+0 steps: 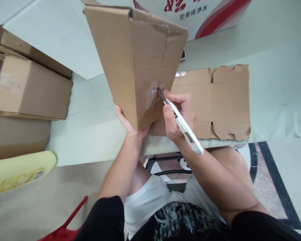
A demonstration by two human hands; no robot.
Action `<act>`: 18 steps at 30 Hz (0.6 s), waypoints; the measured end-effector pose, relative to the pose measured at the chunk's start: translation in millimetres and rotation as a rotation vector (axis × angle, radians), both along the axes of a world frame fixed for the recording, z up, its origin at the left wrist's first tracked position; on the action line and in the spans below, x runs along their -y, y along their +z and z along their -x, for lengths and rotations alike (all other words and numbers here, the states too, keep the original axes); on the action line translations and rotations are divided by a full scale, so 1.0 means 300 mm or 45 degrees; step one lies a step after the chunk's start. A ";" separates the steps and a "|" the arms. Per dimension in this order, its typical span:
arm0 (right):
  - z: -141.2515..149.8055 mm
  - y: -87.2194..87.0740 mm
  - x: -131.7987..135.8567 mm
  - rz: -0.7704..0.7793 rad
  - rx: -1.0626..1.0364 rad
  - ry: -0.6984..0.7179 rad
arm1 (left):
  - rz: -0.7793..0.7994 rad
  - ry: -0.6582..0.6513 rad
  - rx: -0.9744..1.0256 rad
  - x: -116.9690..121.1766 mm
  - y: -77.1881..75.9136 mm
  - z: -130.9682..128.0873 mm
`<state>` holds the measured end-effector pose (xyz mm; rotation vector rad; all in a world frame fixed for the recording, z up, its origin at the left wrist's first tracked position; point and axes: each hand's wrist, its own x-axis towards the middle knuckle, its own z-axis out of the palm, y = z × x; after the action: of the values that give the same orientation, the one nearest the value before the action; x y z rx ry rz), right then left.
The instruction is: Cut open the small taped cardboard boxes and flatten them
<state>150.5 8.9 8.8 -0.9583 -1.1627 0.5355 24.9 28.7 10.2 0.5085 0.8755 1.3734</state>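
Observation:
A closed brown cardboard box [115,63] is tilted up in front of me. My left hand [132,125] grips its lower end from below, with the thumb on the left face and the other fingers mostly hidden. In my right hand [178,113] is a white box cutter [187,130] with its dark blade out. The blade tip touches the box face beside a patch of clear tape [151,95], close to the flap seam. Behind my right hand, a flattened cardboard box [229,100] lies on the table.
Several brown boxes [42,87] are stacked at the left. A white carton with red print [223,20] stands at the back, and a phone-like object [183,55] shows partly behind the held box. A yellow chair back [22,169] juts in below the table's left edge.

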 end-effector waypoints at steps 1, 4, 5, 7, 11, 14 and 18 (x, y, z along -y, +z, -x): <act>-0.001 0.001 0.001 -0.024 0.005 -0.010 | 0.005 0.003 -0.006 0.000 -0.001 0.000; -0.010 0.013 0.003 -0.063 0.025 -0.020 | 0.018 0.027 -0.076 -0.002 -0.005 0.002; -0.015 0.019 0.003 -0.052 0.036 -0.018 | 0.016 0.038 -0.105 -0.003 -0.007 0.003; -0.029 0.030 0.002 -0.029 0.048 -0.031 | 0.001 0.063 -0.142 -0.006 -0.011 0.004; -0.049 0.043 0.003 0.034 0.047 -0.066 | -0.042 0.060 -0.146 -0.011 -0.017 -0.001; -0.048 0.040 0.009 0.106 0.058 -0.018 | -0.060 0.097 -0.194 -0.009 -0.016 -0.010; -0.037 0.029 0.016 0.053 0.036 0.084 | -0.059 0.118 -0.201 -0.004 -0.014 -0.016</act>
<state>161.8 4.2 17.5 -0.9685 -1.2160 0.6023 29.8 29.8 6.2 0.6254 1.0076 1.4555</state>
